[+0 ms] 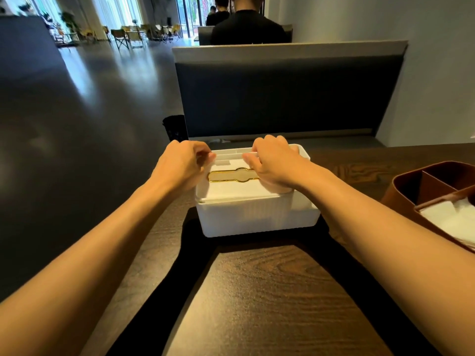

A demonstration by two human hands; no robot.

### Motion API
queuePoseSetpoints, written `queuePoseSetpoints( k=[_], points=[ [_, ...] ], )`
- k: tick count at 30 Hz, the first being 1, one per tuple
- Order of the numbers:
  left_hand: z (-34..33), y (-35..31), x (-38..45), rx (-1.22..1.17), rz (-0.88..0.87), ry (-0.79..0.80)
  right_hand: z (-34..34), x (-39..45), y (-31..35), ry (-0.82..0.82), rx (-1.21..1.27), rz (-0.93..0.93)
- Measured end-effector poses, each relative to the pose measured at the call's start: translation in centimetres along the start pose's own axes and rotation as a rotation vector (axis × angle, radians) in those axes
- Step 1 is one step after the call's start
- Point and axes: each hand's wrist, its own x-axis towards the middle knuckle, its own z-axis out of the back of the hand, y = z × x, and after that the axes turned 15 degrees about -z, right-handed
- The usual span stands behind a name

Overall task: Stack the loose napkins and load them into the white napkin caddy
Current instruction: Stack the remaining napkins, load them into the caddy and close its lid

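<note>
Both hands are set on the white napkin caddy (257, 214) on the wooden surface (270, 291): the left hand (183, 164) is curled at its left end, fingertips pinched at the lid (231, 187), and the right hand (272, 163) is curled over the lid's right part beside the gold-rimmed slot (232, 175). The lid is apparently being seated or lifted; the caddy's contents cannot be seen. Right of the right hand, white napkins (452, 222) are held in a brown divided caddy (424, 186), so loading is judged unfinished.

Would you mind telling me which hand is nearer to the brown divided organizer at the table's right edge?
Right. The right hand rests on the white caddy's lid, on the side toward the brown organizer; the left hand is at the caddy's far-left corner.
</note>
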Motion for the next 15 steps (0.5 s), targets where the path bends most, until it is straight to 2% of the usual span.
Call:
queuePoseSetpoints(
  k=[4, 8, 15],
  points=[
    [0.16, 0.22, -0.09, -0.012, 0.022, 0.049, -0.62, -0.3, -0.12, -0.028, -0.016, 0.029],
    [0.3, 0.22, -0.07, -0.012, 0.039, 0.076, -0.7, -0.38, -0.06, 0.053, -0.027, 0.034],
    [0.08, 0.34, -0.12, -0.036, 0.055, 0.118, -0.21, -0.8, 0.52, 0.117, -0.199, 0.064]
  ],
)
